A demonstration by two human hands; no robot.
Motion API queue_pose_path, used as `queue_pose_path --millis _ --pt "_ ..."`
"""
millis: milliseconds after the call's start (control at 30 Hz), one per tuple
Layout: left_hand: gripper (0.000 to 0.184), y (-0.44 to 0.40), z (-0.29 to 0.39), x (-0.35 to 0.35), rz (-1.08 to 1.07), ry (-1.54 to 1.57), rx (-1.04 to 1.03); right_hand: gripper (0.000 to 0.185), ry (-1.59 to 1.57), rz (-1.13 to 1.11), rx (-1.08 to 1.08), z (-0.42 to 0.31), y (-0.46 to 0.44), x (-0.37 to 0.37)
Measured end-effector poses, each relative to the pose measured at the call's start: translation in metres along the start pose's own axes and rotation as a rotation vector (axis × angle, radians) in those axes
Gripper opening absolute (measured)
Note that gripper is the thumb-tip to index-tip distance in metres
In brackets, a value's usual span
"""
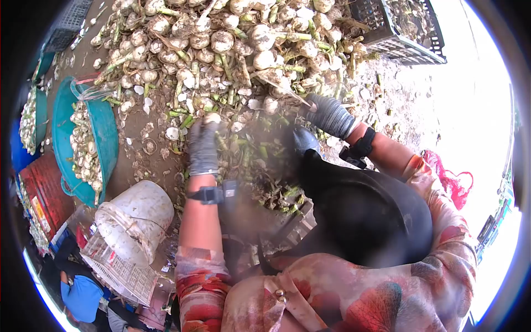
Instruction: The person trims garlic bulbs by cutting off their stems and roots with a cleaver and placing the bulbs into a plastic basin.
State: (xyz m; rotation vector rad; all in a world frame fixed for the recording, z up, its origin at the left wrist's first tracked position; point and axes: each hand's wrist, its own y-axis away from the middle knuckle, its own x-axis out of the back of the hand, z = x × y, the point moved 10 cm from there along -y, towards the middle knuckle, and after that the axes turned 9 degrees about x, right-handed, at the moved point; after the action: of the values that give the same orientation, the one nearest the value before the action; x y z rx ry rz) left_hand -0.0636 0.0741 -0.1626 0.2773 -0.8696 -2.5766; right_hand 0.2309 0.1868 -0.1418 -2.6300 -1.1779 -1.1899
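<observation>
My left hand point(204, 145), in a grey striped knit glove, is closed at the lower edge of a heap of garlic point(221, 41). A pale garlic bulb point(211, 118) shows at its fingertips. To the right, my right hand point(330, 116) wears a similar glove and has its fingers curled together. A thin pale strip point(285, 88) runs from its fingertips towards the heap; whether it is a dry stalk or a tool I cannot tell. Cut green stems point(246, 152) and loose skins lie on the ground between the hands, partly blurred.
A teal tub point(113, 138) of garlic stands at left, beside a dirty white bucket point(141, 216) and a white crate point(119, 271). A black crate point(412, 47) is at upper right. Another person in blue point(83, 296) is at lower left. My black-covered knee point(365, 210) rises below my right hand.
</observation>
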Motion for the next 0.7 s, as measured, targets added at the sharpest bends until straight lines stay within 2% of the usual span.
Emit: queue_pose_path --millis 33,67,100,133,167,267,300,333,367,433,500,533,567,600,667,700 --pt "0.032 0.016 0.017 0.032 0.039 0.275 0.090 0.028 -0.004 -0.003 0.000 -0.001 0.001 0.002" --pt "0.035 0.027 0.032 0.085 0.188 0.059 0.042 0.029 -0.042 0.039 -0.017 -0.003 0.000 0.012" --pt "0.035 0.044 0.056 0.147 0.338 -0.002 -0.042 0.030 -0.079 0.081 -0.035 -0.002 0.000 0.020" --pt "0.038 0.081 0.113 0.176 0.403 -0.030 -0.218 0.030 -0.066 0.105 -0.003 0.003 -0.001 0.023" --pt "0.040 0.106 0.142 0.250 0.531 -0.134 -0.329 0.030 -0.062 0.109 -0.001 0.004 0.000 0.025" --pt "0.033 0.218 0.225 0.370 0.844 -0.572 -0.497 0.028 -0.026 0.262 -0.018 0.006 0.004 0.052" --pt "0.036 0.251 0.235 0.379 1.057 -0.750 -0.307 0.028 -0.023 0.273 -0.010 -0.001 0.001 0.058" --pt "0.038 0.271 0.230 0.393 1.131 -0.851 -0.142 0.029 -0.013 0.343 -0.028 -0.009 -0.002 0.070" --pt "0.038 0.285 0.221 0.405 1.137 -0.847 -0.152 0.029 -0.004 0.410 -0.046 -0.017 -0.004 0.080" --pt "0.043 0.275 0.168 0.429 0.974 -1.197 0.299 0.034 0.030 0.442 -0.017 -0.028 -0.024 0.087" --pt "0.049 0.262 0.184 0.339 0.983 -1.484 -0.062 0.037 0.269 0.426 0.073 -0.047 -0.044 0.090" --pt "0.054 0.246 0.191 0.299 0.906 -1.397 -0.184 0.039 0.324 0.350 0.081 -0.051 -0.052 0.087" --pt "0.052 0.228 0.190 0.254 0.773 -1.137 -0.265 0.035 0.364 0.222 0.016 -0.053 -0.058 0.082" --pt "0.050 0.212 0.190 0.204 0.639 -0.879 -0.337 0.036 0.358 0.235 0.025 -0.053 -0.059 0.081" --pt "0.044 0.178 0.177 0.100 0.311 -0.697 -0.364 0.036 0.350 0.251 0.036 -0.056 -0.061 0.078" --pt "0.045 0.164 0.171 0.052 0.249 -0.638 -0.372 0.037 0.297 0.175 -0.060 -0.046 -0.063 0.071"
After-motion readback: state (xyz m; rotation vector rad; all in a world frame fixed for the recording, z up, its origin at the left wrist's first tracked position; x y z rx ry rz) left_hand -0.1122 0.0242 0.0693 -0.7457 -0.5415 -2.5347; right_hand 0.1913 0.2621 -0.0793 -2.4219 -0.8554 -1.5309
